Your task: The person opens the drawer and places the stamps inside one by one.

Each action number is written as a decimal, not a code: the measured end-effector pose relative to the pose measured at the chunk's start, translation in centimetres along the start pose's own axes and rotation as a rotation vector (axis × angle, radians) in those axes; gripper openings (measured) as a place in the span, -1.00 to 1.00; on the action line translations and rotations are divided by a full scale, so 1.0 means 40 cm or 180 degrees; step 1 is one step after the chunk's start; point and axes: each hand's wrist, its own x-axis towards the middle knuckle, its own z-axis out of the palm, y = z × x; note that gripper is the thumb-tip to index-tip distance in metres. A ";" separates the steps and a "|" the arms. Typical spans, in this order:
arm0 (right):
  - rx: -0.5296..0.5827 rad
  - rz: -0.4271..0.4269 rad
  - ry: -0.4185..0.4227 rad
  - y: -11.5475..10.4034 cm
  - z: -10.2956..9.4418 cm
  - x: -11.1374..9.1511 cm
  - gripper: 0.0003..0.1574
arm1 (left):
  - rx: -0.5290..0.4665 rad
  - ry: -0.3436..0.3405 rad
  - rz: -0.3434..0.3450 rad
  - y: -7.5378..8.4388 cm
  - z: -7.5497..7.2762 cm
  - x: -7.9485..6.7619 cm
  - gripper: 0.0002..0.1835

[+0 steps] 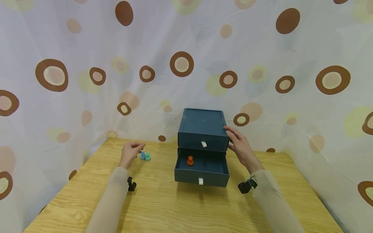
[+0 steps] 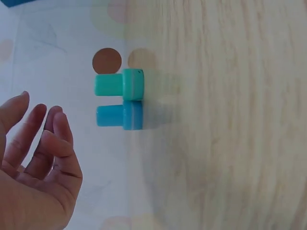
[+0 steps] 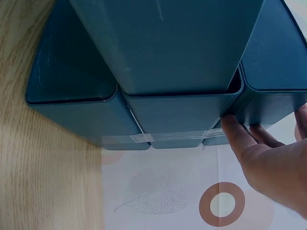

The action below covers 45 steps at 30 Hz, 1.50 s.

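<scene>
Two pegs (image 2: 133, 84) stand left of the drawer box (image 1: 189, 141), nearest the loose, empty left hand (image 1: 129, 155). The right hand (image 1: 243, 149), fingers stretched, touches the drawer box.

Even, bright light, soft shadow on the table (image 1: 154, 207) below the open drawer (image 1: 186, 176), left wrist view washed out, right wrist view darker
</scene>
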 end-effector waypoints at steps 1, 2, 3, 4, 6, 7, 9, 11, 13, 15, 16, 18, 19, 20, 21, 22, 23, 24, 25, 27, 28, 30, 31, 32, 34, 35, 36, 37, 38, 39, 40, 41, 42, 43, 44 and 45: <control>-0.0003 0.0004 -0.0001 0.001 0.000 0.000 -0.28 | 0.0002 -0.0004 -0.0035 -0.005 -0.003 -0.001 -0.62; -0.0004 0.0007 -0.0003 0.002 0.000 -0.001 -0.29 | 0.0000 -0.0024 -0.0076 -0.010 -0.006 -0.001 -0.61; -0.0006 0.0005 -0.0009 0.003 0.000 -0.001 -0.29 | 0.0017 -0.0054 -0.0103 -0.014 -0.009 -0.001 -0.61; -0.0008 0.0004 -0.0014 0.004 0.000 -0.001 -0.29 | 0.0029 -0.0098 -0.0133 -0.019 -0.011 0.000 -0.61; -0.0014 -0.0005 -0.0010 0.005 0.000 -0.002 -0.30 | 0.0084 -0.0205 -0.0183 -0.027 -0.014 0.005 -0.61; -0.0016 -0.0008 -0.0010 0.005 0.000 -0.002 -0.30 | 0.0099 -0.0256 -0.0226 -0.031 -0.015 0.007 -0.62; -0.0022 -0.0003 -0.0003 0.008 0.000 -0.002 -0.30 | 0.0100 -0.0378 -0.0275 -0.037 -0.015 0.013 -0.60; -0.0027 0.0003 0.0011 0.011 0.000 -0.002 -0.30 | 0.0060 -0.0475 -0.0331 -0.041 -0.014 0.018 -0.60; -0.0031 0.0014 0.0013 0.013 0.001 -0.001 -0.30 | -0.0014 -0.0559 -0.0416 -0.046 -0.013 0.023 -0.59; -0.0035 0.0020 0.0001 0.015 0.001 -0.001 -0.28 | -0.0060 -0.0617 -0.0478 -0.050 -0.012 0.025 -0.58; -0.0037 0.0017 -0.0004 0.015 0.001 0.000 -0.28 | -0.0083 -0.0632 -0.0512 -0.052 -0.012 0.025 -0.58; -0.0033 0.0009 -0.0007 0.016 0.002 0.001 -0.29 | -0.0131 -0.0641 -0.0560 -0.055 -0.009 0.024 -0.58; -0.0030 0.0008 -0.0009 0.017 0.001 0.001 -0.29 | -0.0132 -0.0640 -0.0558 -0.056 -0.007 0.022 -0.58; -0.0026 0.0006 -0.0009 0.017 0.001 0.002 -0.29 | -0.0150 -0.0628 -0.0574 -0.057 -0.005 0.021 -0.58; -0.0024 0.0005 -0.0007 0.017 0.001 0.002 -0.29 | -0.0160 -0.0619 -0.0587 -0.058 -0.003 0.020 -0.58; -0.0019 0.0007 -0.0002 0.017 0.001 0.002 -0.29 | -0.0179 -0.0608 -0.0605 -0.059 0.000 0.019 -0.58; -0.0014 0.0013 0.0004 0.017 0.001 0.001 -0.29 | -0.0179 -0.0611 -0.0615 -0.060 0.003 0.018 -0.58; -0.0012 0.0020 0.0008 0.017 0.001 0.001 -0.29 | -0.0179 -0.0613 -0.0628 -0.060 0.006 0.017 -0.59; -0.0018 0.0016 0.0001 0.017 0.001 0.000 -0.29 | -0.0175 -0.0617 -0.0637 -0.061 0.008 0.016 -0.59; -0.0017 0.0023 0.0007 0.016 0.002 -0.001 -0.30 | -0.0180 -0.0595 -0.0657 -0.063 0.012 0.017 -0.61; -0.0016 0.0023 0.0008 0.016 0.002 -0.001 -0.30 | -0.0178 -0.0584 -0.0660 -0.064 0.012 0.018 -0.62; -0.0018 0.0015 0.0003 0.017 0.002 -0.001 -0.30 | -0.0171 -0.0561 -0.0670 -0.066 0.013 0.018 -0.64; -0.0019 0.0013 0.0000 0.018 0.002 -0.001 -0.29 | -0.0159 -0.0547 -0.0676 -0.066 0.014 0.019 -0.65; -0.0014 0.0021 0.0007 0.019 0.002 -0.001 -0.30 | -0.0148 -0.0532 -0.0689 -0.066 0.015 0.018 -0.66; -0.0016 0.0019 0.0011 0.021 0.002 0.000 -0.30 | -0.0125 -0.0524 -0.0705 -0.064 0.015 0.017 -0.68; -0.0016 0.0018 0.0007 0.021 0.001 -0.001 -0.30 | -0.0106 -0.0518 -0.0720 -0.063 0.016 0.016 -0.69; -0.0016 0.0018 0.0005 0.021 0.001 0.000 -0.30 | -0.0087 -0.0504 -0.0733 -0.061 0.016 0.016 -0.71; -0.0015 0.0014 0.0001 0.020 0.000 0.000 -0.30 | -0.0065 -0.0502 -0.0735 -0.061 0.016 0.017 -0.73; -0.0014 0.0009 0.0000 0.018 0.000 0.000 -0.30 | -0.0053 -0.0497 -0.0739 -0.061 0.016 0.018 -0.74; -0.0017 0.0005 0.0002 0.016 0.000 0.000 -0.30 | -0.0048 -0.0498 -0.0747 -0.061 0.016 0.019 -0.76; -0.0024 -0.0002 -0.0002 0.013 0.000 0.000 -0.30 | -0.0047 -0.0489 -0.0768 -0.061 0.016 0.021 -0.78; -0.0033 -0.0006 -0.0005 0.011 -0.001 0.000 -0.29 | -0.0039 -0.0491 -0.0771 -0.061 0.015 0.022 -0.80; -0.0041 -0.0010 -0.0001 0.009 -0.002 0.001 -0.29 | -0.0054 -0.0483 -0.0782 -0.060 0.015 0.023 -0.81; -0.0052 -0.0013 0.0003 0.007 -0.003 0.001 -0.29 | -0.0065 -0.0486 -0.0788 -0.059 0.015 0.025 -0.81; -0.0059 -0.0015 0.0012 0.005 -0.004 0.001 -0.30 | -0.0082 -0.0483 -0.0801 -0.058 0.014 0.026 -0.82; -0.0067 -0.0016 0.0018 0.004 -0.005 0.001 -0.30 | -0.0089 -0.0487 -0.0801 -0.057 0.014 0.027 -0.82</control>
